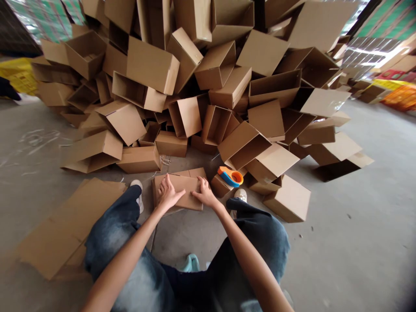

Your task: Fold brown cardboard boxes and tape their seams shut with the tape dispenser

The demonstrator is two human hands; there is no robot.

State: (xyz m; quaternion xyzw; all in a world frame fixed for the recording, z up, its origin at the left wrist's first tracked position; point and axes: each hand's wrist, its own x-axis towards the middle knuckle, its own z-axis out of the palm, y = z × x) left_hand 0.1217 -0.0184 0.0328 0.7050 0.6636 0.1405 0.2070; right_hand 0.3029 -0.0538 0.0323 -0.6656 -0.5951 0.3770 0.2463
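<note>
Between my feet lies a brown cardboard box (186,197), low and flat-looking, with its far edge turned away from me. My left hand (168,193) rests on its left part, fingers spread and thumb pointing right. On the right part lies my right hand (204,193), its fingers extended and its thumb toward the left hand. Neither hand wraps round anything. Just right of the box, an orange and blue tape dispenser (230,177) sits on top of a small carton (221,186).
A big heap of open cardboard boxes (188,115) rises in front. Flattened cardboard sheets (65,225) lie on the floor at my left. Yellow bags (20,74) are at far left, an orange bundle (401,96) at far right. Below me is a turquoise object (191,262).
</note>
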